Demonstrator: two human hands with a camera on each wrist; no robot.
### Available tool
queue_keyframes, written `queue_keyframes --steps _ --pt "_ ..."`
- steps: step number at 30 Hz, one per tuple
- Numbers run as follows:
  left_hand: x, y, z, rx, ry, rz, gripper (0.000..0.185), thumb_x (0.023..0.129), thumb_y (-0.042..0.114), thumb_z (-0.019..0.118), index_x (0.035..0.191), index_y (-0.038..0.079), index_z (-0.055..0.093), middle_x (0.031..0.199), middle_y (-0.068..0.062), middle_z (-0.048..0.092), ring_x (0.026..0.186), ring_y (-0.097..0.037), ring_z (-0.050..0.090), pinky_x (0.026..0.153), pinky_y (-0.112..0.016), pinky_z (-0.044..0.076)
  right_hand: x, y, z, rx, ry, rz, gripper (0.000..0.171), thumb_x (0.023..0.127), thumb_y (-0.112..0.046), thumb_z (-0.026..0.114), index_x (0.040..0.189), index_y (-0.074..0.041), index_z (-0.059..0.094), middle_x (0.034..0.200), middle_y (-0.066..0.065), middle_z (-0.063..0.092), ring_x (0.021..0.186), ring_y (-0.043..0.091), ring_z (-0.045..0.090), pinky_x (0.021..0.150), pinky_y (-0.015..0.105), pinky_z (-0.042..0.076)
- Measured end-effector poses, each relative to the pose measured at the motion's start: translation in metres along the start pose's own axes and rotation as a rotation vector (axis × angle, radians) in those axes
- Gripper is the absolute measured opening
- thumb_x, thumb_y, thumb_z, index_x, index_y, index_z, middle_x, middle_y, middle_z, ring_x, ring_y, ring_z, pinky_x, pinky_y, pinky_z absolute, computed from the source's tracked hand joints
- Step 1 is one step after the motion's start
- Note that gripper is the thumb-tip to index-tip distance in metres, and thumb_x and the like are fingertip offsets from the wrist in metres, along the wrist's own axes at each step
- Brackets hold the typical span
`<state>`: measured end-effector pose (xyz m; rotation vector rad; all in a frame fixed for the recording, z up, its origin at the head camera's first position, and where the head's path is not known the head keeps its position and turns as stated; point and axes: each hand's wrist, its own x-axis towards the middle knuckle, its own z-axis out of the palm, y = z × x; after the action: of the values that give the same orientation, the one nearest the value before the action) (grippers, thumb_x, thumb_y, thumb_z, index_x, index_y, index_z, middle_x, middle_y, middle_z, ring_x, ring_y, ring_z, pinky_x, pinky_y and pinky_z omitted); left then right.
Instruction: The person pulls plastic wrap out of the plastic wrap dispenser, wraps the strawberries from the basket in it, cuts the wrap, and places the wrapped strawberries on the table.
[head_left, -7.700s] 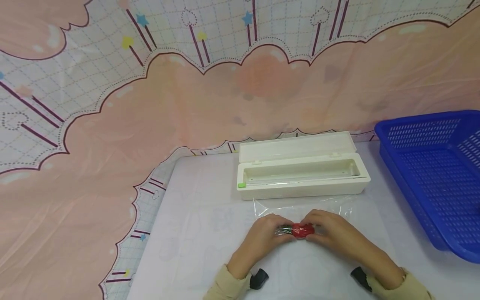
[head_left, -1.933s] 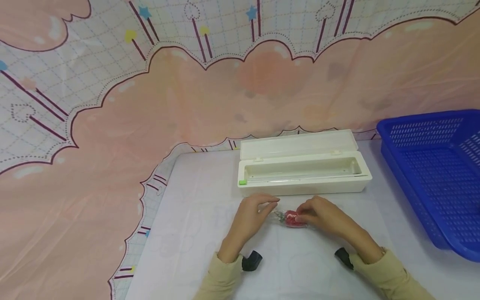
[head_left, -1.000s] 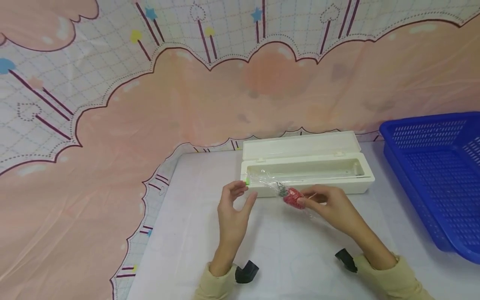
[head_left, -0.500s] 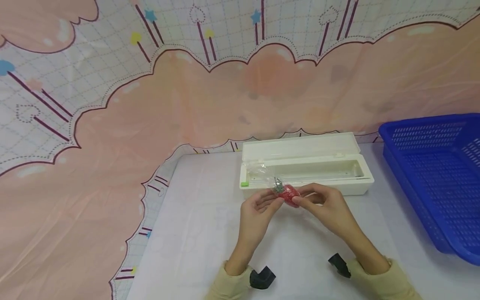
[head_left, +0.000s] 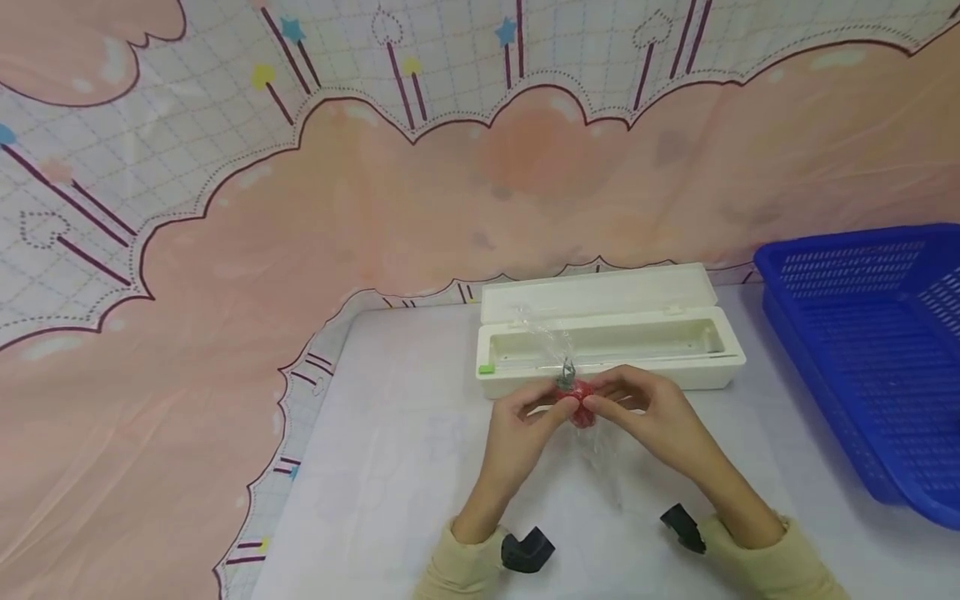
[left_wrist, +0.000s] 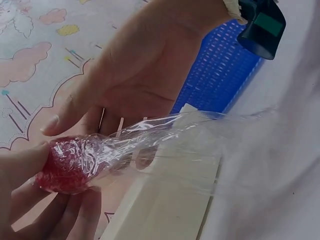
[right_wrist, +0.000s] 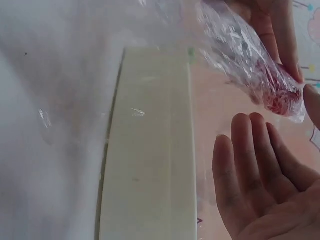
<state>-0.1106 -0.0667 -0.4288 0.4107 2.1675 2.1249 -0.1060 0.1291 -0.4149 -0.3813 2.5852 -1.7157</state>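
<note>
Strawberry [head_left: 579, 412] in film [left_wrist: 150, 137]: light, slippery; I pinched it with both hands [head_left: 525, 421] [head_left: 651, 417], film tails trailing beyond my fingertips.

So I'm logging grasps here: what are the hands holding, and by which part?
Both hands, left hand and right hand, pinch the film-wrapped red strawberry by its body, the loose film ends free.

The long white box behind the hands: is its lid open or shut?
Open. The white box has its lid tilted back, and its inner trough shows.
</note>
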Motion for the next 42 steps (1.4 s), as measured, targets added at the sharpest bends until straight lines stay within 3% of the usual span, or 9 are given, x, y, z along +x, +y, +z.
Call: queue_keyframes --steps 6,13,18,25,30,36,42 --pt "0.001 -0.001 0.003 0.025 -0.065 0.001 0.029 0.091 0.012 0.072 0.119 0.004 0.071 0.116 -0.012 0.069 0.103 -0.014 0.064 0.084 -0.028 0.058 0.000 0.001 -0.002 -0.001 -0.028 -0.049 0.025 0.094 -0.023 0.070 0.114 -0.009 0.072 0.108 0.002 0.072 0.098 0.012 0.067 0.082 0.028 0.057" --pt "0.003 -0.001 0.003 0.016 -0.006 -0.031 0.030 0.088 0.012 0.076 0.115 0.005 0.070 0.112 -0.012 0.069 0.099 -0.017 0.068 0.079 -0.027 0.059 0.001 0.004 -0.002 0.073 -0.059 0.019 0.030 0.095 -0.025 0.069 0.118 -0.007 0.071 0.117 0.006 0.071 0.104 0.015 0.067 0.086 0.028 0.057" --pt "0.002 -0.001 0.002 0.029 0.028 -0.002 0.030 0.085 0.012 0.078 0.113 0.005 0.070 0.112 -0.011 0.069 0.098 -0.018 0.069 0.077 -0.029 0.060 0.002 0.005 -0.001 0.129 -0.108 0.034 0.033 0.097 -0.025 0.065 0.122 -0.004 0.068 0.116 0.009 0.071 0.105 0.018 0.067 0.090 0.031 0.056" --pt "0.002 0.001 0.000 0.021 0.033 0.046 0.027 0.089 0.012 0.075 0.113 0.002 0.070 0.109 -0.014 0.071 0.096 -0.016 0.069 0.076 -0.032 0.061 0.001 0.003 -0.003 0.149 -0.103 0.030 0.032 0.097 -0.023 0.065 0.120 -0.002 0.069 0.116 0.011 0.071 0.101 0.015 0.069 0.086 0.025 0.057" --pt "0.003 0.001 -0.007 0.093 0.070 0.213 0.021 0.096 0.012 0.066 0.111 -0.001 0.069 0.105 -0.015 0.071 0.091 -0.019 0.071 0.075 -0.033 0.061 0.001 0.001 -0.003 0.104 -0.077 0.033 0.034 0.097 -0.024 0.066 0.121 -0.001 0.069 0.120 0.014 0.070 0.108 0.024 0.068 0.088 0.030 0.057" --pt "0.006 0.010 -0.021 0.396 0.176 0.507 0.013 0.093 0.010 0.069 0.105 0.005 0.072 0.099 -0.007 0.073 0.090 -0.016 0.071 0.080 -0.027 0.059 0.001 0.001 -0.002 0.070 -0.066 0.035 0.034 0.096 -0.026 0.067 0.120 -0.002 0.070 0.121 0.013 0.070 0.109 0.027 0.068 0.089 0.032 0.057" --pt "0.009 0.019 -0.031 0.685 0.089 0.779 0.024 0.087 0.001 0.073 0.111 0.008 0.073 0.116 -0.005 0.070 0.115 -0.020 0.062 0.100 -0.029 0.050 0.002 0.004 0.002 0.059 -0.076 0.022 0.032 0.095 -0.025 0.068 0.118 -0.002 0.071 0.117 0.010 0.071 0.104 0.021 0.069 0.087 0.025 0.057"
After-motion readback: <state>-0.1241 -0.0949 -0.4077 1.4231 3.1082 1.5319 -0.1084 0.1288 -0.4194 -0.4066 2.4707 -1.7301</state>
